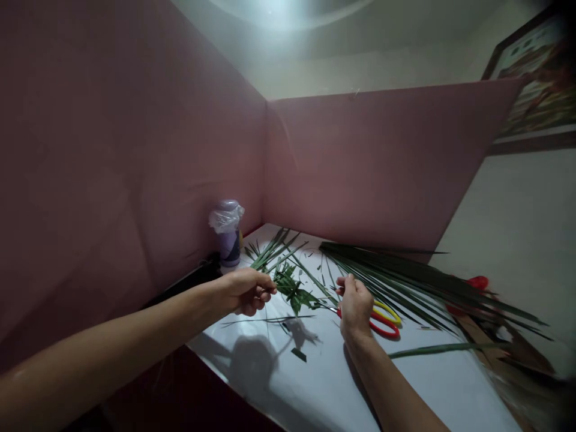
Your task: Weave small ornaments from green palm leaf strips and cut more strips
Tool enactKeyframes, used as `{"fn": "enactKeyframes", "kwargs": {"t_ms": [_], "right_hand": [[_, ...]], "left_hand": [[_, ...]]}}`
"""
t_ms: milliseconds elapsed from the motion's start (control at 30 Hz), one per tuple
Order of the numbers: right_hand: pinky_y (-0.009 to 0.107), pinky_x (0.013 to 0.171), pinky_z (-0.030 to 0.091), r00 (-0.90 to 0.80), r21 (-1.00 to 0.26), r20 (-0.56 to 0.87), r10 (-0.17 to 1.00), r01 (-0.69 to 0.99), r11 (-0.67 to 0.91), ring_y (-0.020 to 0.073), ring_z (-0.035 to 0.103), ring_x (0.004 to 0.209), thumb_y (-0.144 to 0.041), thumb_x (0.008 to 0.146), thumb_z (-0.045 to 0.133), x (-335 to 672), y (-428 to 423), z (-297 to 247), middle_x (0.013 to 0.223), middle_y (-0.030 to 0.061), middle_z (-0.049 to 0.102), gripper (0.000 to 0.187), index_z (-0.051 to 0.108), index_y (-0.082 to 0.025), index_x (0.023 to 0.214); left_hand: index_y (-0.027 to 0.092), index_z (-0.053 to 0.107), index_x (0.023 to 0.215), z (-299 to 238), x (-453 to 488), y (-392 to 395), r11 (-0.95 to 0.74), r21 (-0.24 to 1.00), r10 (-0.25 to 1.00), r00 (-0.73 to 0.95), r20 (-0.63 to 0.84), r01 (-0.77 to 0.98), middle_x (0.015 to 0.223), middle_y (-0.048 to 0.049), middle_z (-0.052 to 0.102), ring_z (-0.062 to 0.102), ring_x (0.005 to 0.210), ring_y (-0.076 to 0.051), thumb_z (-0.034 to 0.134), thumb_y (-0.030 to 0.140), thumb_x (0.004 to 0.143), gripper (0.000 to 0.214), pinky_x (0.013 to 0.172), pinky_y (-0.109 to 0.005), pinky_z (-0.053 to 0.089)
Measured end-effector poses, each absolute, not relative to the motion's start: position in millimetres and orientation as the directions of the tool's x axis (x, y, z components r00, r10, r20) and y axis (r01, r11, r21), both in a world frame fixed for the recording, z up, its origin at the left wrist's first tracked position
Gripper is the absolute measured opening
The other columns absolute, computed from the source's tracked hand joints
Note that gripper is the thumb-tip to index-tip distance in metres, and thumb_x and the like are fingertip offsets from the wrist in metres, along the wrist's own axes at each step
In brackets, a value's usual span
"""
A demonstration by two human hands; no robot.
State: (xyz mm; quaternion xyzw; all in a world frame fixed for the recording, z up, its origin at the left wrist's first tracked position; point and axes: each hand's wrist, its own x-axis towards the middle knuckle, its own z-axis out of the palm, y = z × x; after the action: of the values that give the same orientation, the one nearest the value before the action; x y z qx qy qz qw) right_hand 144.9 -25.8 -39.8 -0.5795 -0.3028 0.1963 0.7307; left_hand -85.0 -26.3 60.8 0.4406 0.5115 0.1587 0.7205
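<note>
My left grip point(251, 292) pinches a green leaf cluster point(294, 293) by its near end, likely so it stays uncrushed. Right grip point(357, 305) half-curled, can't tell if holding anything; red-and-yellow-handled scissors point(396, 330) just beside it, probably for easy reach.

At the back left of the surface point(324, 384), bottle point(230, 245). Right beside, leaf strips point(270, 251). Farther right, leaf pile point(387, 276), scissors point(382, 334) in front. Between left fingers point(258, 299) and right fingers point(349, 281), leaf piece point(292, 291).

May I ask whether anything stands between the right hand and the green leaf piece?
Nothing visible blocks the green leaf piece; red-and-yellow-handled scissors seem to lie below the right hand, on the white table.
</note>
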Motion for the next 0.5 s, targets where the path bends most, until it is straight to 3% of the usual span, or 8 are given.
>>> {"fn": "enactKeyframes", "kwargs": {"t_ms": [133,233,300,367,500], "right_hand": [[0.026,0.046,0.036,0.732,-0.955,0.278,0.621,0.144,0.258,0.0149,0.053,0.051,-0.050,0.074,0.047,146.6,-26.8,-42.7,0.061,0.0040,0.062,0.039,0.062,-0.015,0.068],[0.027,0.047,0.036,0.729,-0.948,0.311,0.610,0.193,0.253,0.0154,0.052,0.050,-0.050,0.074,0.047,148.3,-27.1,-43.5,0.058,0.0035,0.061,0.040,0.063,-0.015,0.069],[0.027,0.047,0.036,0.726,-0.944,0.327,0.604,0.219,0.247,0.0157,0.052,0.050,-0.051,0.074,0.046,149.6,-26.5,-44.2,0.056,0.0034,0.061,0.040,0.063,-0.015,0.069],[0.027,0.048,0.036,0.724,-0.940,0.339,0.601,0.239,0.243,0.0158,0.052,0.050,-0.051,0.074,0.046,150.6,-25.4,-45.2,0.056,0.0035,0.061,0.041,0.064,-0.014,0.069],[0.027,0.048,0.037,0.718,-0.937,0.349,0.602,0.255,0.240,0.0158,0.052,0.050,-0.052,0.074,0.046,151.4,-23.1,-47.8,0.056,0.0037,0.061,0.042,0.064,-0.014,0.070]], "left_hand": [[0.013,0.052,0.064,48.2,-92.2,-33.8,0.536,0.785,0.651,0.440,-0.618,0.311,0.044,0.0051,0.041,0.033,0.035,-0.005,0.059,0.023,0.064,0.012,0.033,-0.016,0.016],[0.013,0.054,0.065,37.6,-93.6,-35.4,0.276,0.842,0.784,0.398,-0.476,0.465,0.044,0.0040,0.044,0.036,0.035,-0.007,0.061,0.025,0.063,0.014,0.035,-0.018,0.024],[0.014,0.056,0.071,33.5,-94.3,-36.1,0.075,0.787,0.863,0.356,-0.359,0.612,0.043,0.0038,0.046,0.038,0.036,-0.008,0.061,0.024,0.062,0.014,0.037,-0.020,0.029],[0.016,0.060,0.077,32.6,-95.3,-38.4,-0.134,0.636,0.911,0.348,-0.224,0.760,0.050,0.0016,0.052,0.045,0.042,-0.010,0.060,0.022,0.062,0.017,0.044,-0.022,0.034],[0.017,0.063,0.075,38.4,-96.3,-49.4,-0.505,0.109,0.863,0.500,0.075,0.856,0.072,-0.0069,0.062,0.057,0.067,-0.018,0.054,0.014,0.065,0.014,0.059,-0.027,0.039]]}}
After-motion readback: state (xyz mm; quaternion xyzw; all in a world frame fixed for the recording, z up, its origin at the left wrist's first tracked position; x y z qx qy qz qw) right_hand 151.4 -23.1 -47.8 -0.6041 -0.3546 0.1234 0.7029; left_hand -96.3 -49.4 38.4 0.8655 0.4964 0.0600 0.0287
